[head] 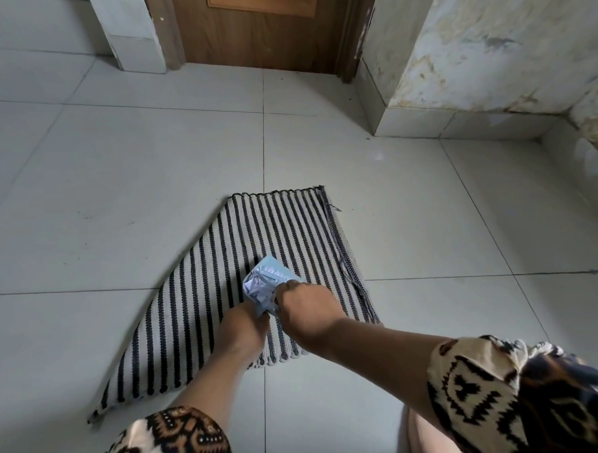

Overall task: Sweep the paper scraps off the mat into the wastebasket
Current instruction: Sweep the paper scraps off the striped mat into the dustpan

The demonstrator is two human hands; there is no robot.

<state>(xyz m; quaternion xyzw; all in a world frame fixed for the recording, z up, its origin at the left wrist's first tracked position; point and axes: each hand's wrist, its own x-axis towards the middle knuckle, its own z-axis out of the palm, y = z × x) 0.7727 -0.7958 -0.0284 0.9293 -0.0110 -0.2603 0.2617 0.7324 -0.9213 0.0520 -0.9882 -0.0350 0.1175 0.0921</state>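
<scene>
A black-and-white striped mat (284, 227) lies on the tiled floor, its left part folded over or lifted. Over its middle I hold a crumpled bundle of light blue and white paper scraps (267, 280). My left hand (242, 328) grips the bundle from below left. My right hand (306, 310) is closed on its right side. Both hands touch each other around the paper. No loose scraps show on the visible mat. No wastebasket is in view.
A brown wooden door (265, 29) stands at the far end, with a white pillar (131, 31) to its left. A stained marble wall with a tiled ledge (464, 123) juts in at the right. Pale floor tiles (116, 165) surround the mat.
</scene>
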